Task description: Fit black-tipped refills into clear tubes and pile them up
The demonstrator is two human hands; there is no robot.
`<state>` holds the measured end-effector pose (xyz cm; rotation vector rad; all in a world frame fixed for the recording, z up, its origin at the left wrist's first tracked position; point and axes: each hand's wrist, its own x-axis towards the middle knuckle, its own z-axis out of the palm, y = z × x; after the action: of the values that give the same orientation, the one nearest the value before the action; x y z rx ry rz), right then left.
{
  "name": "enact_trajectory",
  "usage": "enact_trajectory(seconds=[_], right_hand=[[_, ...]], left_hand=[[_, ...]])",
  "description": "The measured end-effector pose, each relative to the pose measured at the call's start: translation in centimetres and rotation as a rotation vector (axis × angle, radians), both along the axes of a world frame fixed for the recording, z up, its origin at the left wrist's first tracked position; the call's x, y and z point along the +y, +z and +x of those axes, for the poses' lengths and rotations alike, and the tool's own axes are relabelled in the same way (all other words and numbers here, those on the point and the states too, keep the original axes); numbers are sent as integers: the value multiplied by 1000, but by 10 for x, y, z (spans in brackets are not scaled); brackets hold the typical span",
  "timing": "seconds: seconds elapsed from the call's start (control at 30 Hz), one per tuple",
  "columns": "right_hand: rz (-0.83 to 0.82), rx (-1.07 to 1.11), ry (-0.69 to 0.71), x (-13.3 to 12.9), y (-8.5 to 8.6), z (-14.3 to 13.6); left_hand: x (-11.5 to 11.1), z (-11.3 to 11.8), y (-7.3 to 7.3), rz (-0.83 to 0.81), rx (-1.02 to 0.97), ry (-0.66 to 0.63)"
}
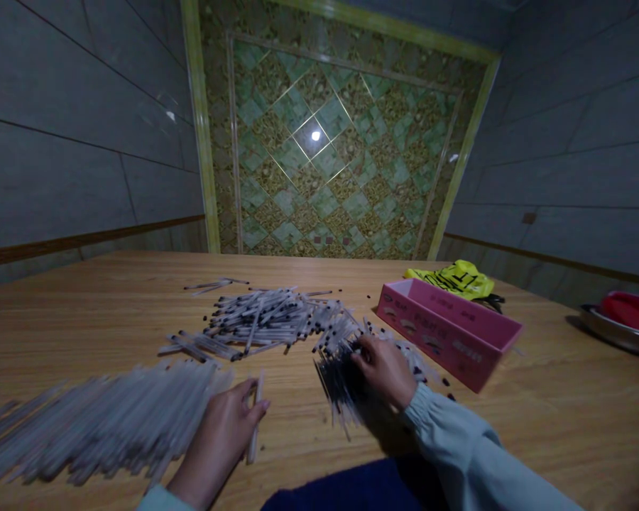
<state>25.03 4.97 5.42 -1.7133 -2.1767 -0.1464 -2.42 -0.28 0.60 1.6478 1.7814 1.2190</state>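
My left hand [233,420] is closed on a slim translucent tube [254,426], held upright-slanted between thumb and fingers near the table's front. Just left of it lies a wide row of similar translucent tubes [101,419], blurred. My right hand [386,365] is closed, fingertips pinched at a heap of thin dark sticks [338,383]. Whatever is between those fingertips is too small and blurred to make out. Beyond both hands spreads a pile of clear tubes with black ends [260,316].
A pink open-topped box [441,326] with printed sides stands right of the pile. Behind it lies a crumpled yellow bag [458,279]. A metal tray [618,333] with something red sits at the far right. Small black bits are scattered on the wooden table [154,284].
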Motion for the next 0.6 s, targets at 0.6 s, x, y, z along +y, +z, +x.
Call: enact_trajectory(seconds=[0.6], right_hand=[[-402,627,372,56,-30,-113]], left_hand=[[-12,-5,-1,-75,661,21]])
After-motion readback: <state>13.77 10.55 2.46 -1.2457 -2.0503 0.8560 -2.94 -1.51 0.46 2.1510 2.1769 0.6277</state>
